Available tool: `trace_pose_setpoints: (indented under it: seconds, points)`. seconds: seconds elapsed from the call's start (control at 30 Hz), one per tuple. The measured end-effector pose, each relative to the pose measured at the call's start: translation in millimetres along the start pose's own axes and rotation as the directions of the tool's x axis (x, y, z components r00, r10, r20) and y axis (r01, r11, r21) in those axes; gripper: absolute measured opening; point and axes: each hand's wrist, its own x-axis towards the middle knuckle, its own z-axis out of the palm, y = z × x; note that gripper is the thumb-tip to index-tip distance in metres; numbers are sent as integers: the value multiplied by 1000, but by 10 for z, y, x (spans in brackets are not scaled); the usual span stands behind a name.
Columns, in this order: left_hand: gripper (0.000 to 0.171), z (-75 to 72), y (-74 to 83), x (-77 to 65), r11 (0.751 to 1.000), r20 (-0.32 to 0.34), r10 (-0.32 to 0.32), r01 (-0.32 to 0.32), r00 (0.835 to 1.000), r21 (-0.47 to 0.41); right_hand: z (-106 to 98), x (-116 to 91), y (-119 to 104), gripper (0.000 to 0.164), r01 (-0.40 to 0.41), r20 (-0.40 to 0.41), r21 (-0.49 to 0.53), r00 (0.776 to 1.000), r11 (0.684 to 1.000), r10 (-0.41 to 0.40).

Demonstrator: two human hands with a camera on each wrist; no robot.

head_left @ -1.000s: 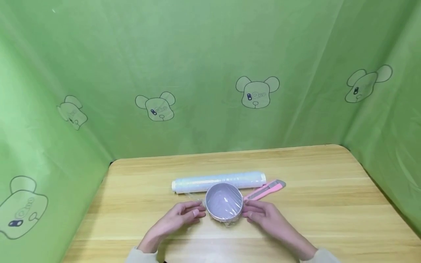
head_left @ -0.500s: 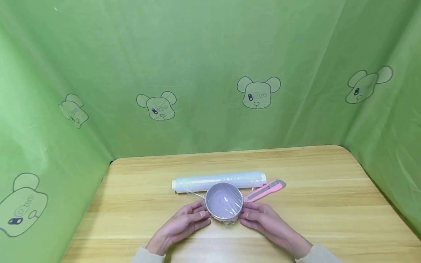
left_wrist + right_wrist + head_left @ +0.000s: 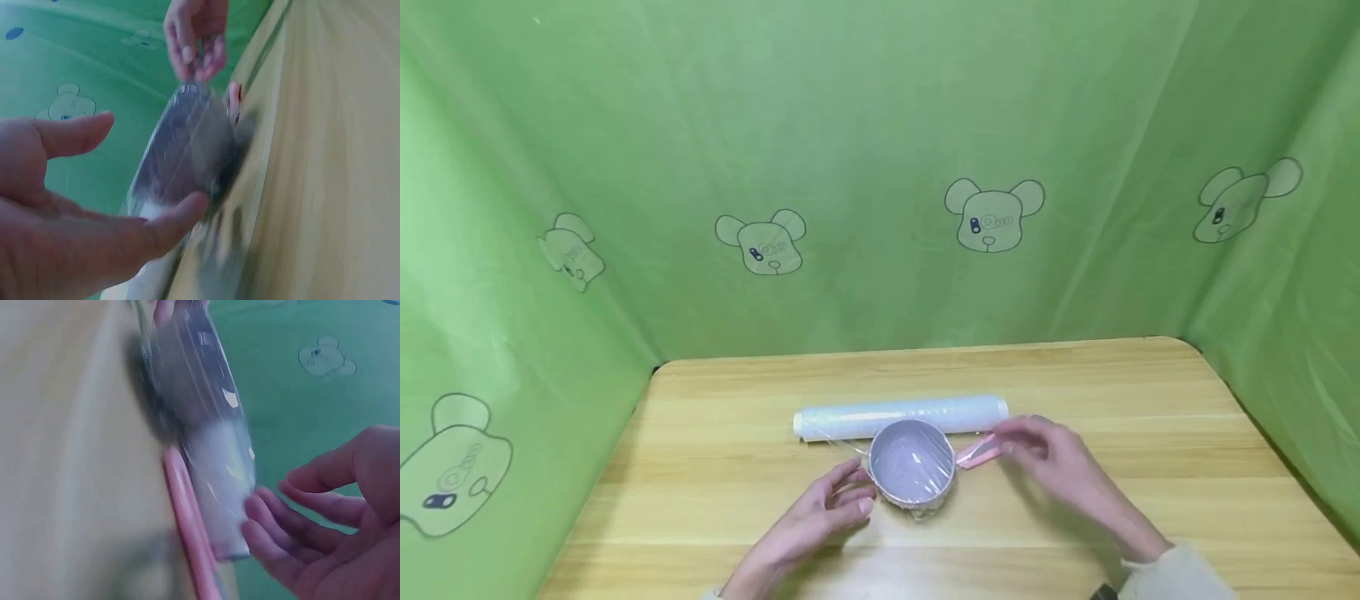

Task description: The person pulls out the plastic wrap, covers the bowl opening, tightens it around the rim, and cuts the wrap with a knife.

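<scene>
A small lilac-grey bowl (image 3: 912,462) stands on the table with clear cling film stretched over its mouth. Film edges bunch below its rim. My left hand (image 3: 822,515) is at the bowl's left side, fingers loosely spread and fingertips right by the wall. My right hand (image 3: 1063,467) hovers over the handle of a pink utility knife (image 3: 979,453), hiding its far end. In the right wrist view the right fingers (image 3: 275,550) are relaxed and apart from the knife (image 3: 187,525). Behind the bowl lies the roll of cling film (image 3: 842,421).
The light wooden table (image 3: 715,467) holds all these things near its middle. Green curtains (image 3: 865,167) printed with bear heads enclose it at the back and both sides. A strand of film (image 3: 838,442) trails between the roll and the bowl's left side.
My right hand has left the bowl's right side and moved right and away, over the pink knife. My left hand has eased slightly off the bowl. Bowl, roll and knife stay put.
</scene>
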Motion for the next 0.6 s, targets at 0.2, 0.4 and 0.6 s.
trace_pose_setpoints:
  seconds: [0.2,0.4,0.6]
  points:
    - [95,233,-63,59,1000,-152,7,-3,988,26,-114,337,174,59,171,-14,-197,984,965,-177]
    - [107,471,-89,170,998,-237,69,-67,969,15,-93,575,384,78,267,125,-265,962,927,-242]
    - [112,649,-156,192,994,-337,109,-111,935,14,17,669,479,71,274,147,-193,957,942,-249]
